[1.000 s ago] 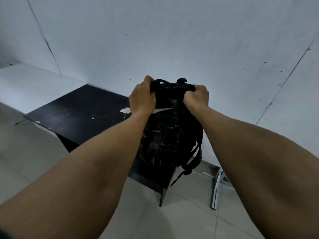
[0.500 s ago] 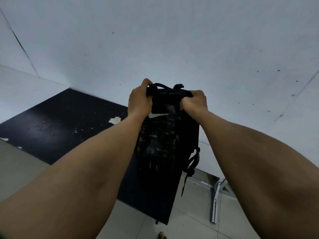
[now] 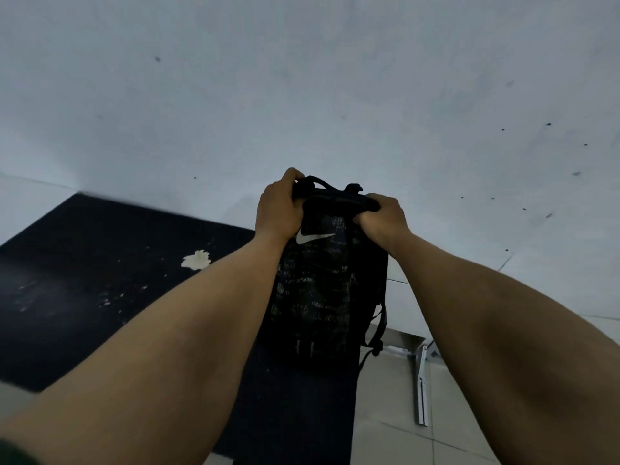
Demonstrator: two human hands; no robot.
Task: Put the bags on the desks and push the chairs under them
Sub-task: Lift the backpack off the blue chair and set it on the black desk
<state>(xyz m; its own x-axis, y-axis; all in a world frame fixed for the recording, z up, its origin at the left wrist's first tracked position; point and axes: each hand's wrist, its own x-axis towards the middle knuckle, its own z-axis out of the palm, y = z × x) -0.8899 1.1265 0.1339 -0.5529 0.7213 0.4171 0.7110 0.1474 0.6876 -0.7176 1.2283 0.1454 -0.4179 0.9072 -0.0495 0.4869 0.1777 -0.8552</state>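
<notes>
A black backpack [image 3: 322,290] with a white swoosh mark and a faint pattern stands upright over the right end of a black desk [image 3: 100,280]. My left hand [image 3: 280,209] grips the bag's top at its left corner. My right hand [image 3: 382,218] grips the top at its right corner. A strap with a cord hangs down the bag's right side. Whether the bag's bottom touches the desk top I cannot tell. No chair is in view.
The desk top is scuffed, with a pale chipped patch [image 3: 196,260]. A grey-white wall [image 3: 335,95] rises right behind the desk. A white metal frame piece [image 3: 423,387] lies on the tiled floor to the right of the desk.
The bag and both hands have come further over the desk's right end. The desk now fills more of the lower left, as the view closed in.
</notes>
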